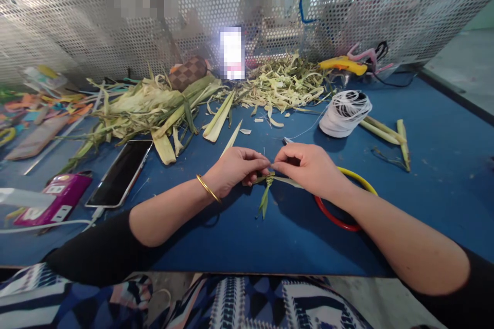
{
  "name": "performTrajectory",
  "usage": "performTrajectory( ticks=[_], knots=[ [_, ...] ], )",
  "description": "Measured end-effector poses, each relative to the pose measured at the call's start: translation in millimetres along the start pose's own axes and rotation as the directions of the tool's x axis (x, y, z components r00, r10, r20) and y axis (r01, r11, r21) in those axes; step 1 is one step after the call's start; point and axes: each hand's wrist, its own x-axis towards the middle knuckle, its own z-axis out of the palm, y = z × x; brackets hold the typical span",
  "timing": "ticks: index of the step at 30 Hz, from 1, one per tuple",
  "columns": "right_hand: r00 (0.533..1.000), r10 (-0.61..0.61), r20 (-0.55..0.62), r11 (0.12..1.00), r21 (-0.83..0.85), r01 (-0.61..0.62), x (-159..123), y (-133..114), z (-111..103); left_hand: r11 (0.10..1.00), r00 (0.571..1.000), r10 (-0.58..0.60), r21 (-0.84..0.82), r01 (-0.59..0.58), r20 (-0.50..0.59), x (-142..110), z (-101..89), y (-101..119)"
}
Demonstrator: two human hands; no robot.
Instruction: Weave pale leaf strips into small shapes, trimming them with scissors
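Note:
My left hand [245, 165], with a gold bangle at the wrist, is closed in a pinch on a small piece of knotted husk [264, 200]. The husk's green leafy end hangs below the fingertips, and a pale strip sticks out to the right. My right hand [303, 164] meets the left with thumb and forefinger pressed together; what is between them is too small to make out. Scissors [366, 183] with red and yellow handles lie partly hidden under my right hand and wrist. Behind it stands a spool of white thread [339, 118], one strand trailing left.
Husk leaves [142, 105] and a heap of shredded husk [285, 85] lie along the back, by a perforated metal screen [208, 15]. At left are a phone [121, 175], a purple box [57, 198] and a white cable. Husk stalks [403, 144] lie at right.

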Motion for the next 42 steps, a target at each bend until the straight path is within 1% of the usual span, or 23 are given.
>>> performTrajectory(
  ticks=[2,4,7,12,15,18,20,22,24,25,26,28,30,32,34,36,38,40,42],
  knots=[
    [0.998,-0.057,0.015,0.998,-0.004,0.057,-1.1,-0.7,-0.9,1.0,1.0,0.008,-0.016,-0.008,-0.017,-0.3,0.3,-0.1],
    [0.992,-0.111,0.054,0.993,-0.032,0.112,-2.0,-1.2,-1.4,1.0,0.999,0.005,-0.014,-0.006,-0.034,-0.7,0.6,0.0],
    [0.984,-0.144,0.105,0.986,-0.069,0.152,-2.4,-0.9,-1.7,1.0,0.999,0.012,-0.014,-0.012,-0.04,-0.9,0.7,0.1],
    [0.987,-0.088,0.133,0.992,-0.081,0.099,-1.3,0.0,-3.0,0.999,0.999,0.035,0.009,-0.035,-0.035,-0.2,-1.2,1.0],
    [0.989,-0.045,0.144,0.995,-0.087,0.058,-0.5,0.6,-3.5,0.995,0.997,0.055,0.086,-0.05,-0.049,-0.2,-3.1,3.1],
    [0.986,-0.037,0.164,0.993,-0.101,0.054,-0.4,1.3,-3.3,0.984,0.995,0.088,0.158,-0.078,-0.052,-0.4,-4.5,5.0],
    [0.99,-0.016,0.141,0.994,-0.103,0.031,-0.5,2.0,-2.1,0.977,0.993,0.112,0.185,-0.103,-0.04,-0.4,-5.2,5.2],
    [0.998,0.02,0.051,0.999,-0.036,-0.019,-0.1,2.8,0.1,0.97,0.99,0.142,0.2,-0.135,-0.022,0.0,-5.8,4.8],
    [0.999,0.039,-0.027,0.992,0.125,-0.036,0.8,3.8,3.5,0.964,0.986,0.167,0.211,-0.163,-0.005,0.5,-6.4,4.3],
    [0.999,0.033,-0.028,0.977,0.211,-0.027,1.4,4.2,5.4,0.962,0.985,0.175,0.214,-0.172,0.002,0.9,-6.8,4.3],
    [1.0,0.017,-0.003,0.961,0.275,-0.015,2.1,4.6,7.2,0.96,0.983,0.181,0.217,-0.179,0.01,1.3,-7.3,4.4],
    [0.997,-0.014,0.081,0.948,0.317,-0.013,3.2,5.0,10.2,0.954,0.981,0.192,0.228,-0.193,0.026,2.4,-8.7,4.8],
    [0.989,-0.019,0.144,0.959,0.283,-0.023,3.5,5.3,12.1,0.946,0.978,0.207,0.248,-0.21,0.04,3.9,-10.7,5.1],
    [0.987,-0.012,0.161,0.97,0.24,-0.027,3.1,5.6,12.9,0.932,0.971,0.233,0.276,-0.236,0.046,5.6,-12.8,4.8],
    [0.987,-0.017,0.16,0.977,0.211,-0.017,2.4,5.9,13.2,0.907,0.96,0.274,0.319,-0.275,0.051,6.5,-14.5,4.4],
    [0.987,-0.032,0.157,0.982,0.189,0.001,1.8,6.1,13.1,0.86,0.945,0.324,0.4,-0.317,0.054,5.7,-15.1,4.3],
    [0.988,-0.043,0.146,0.985,0.171,0.017,1.4,6.1,12.9,0.781,0.928,0.369,0.525,-0.338,0.049,3.1,-14.5,4.8],
    [0.991,-0.043,0.13,0.987,0.161,0.021,1.1,6.1,12.9,0.679,0.912,0.409,0.654,-0.334,0.041,0.0,-13.5,5.2],
    [0.993,-0.031,0.115,0.987,0.159,0.012,0.8,6.4,13.2,0.577,0.891,0.452,0.745,-0.334,0.049,-2.2,-12.9,4.3]
  ],
)
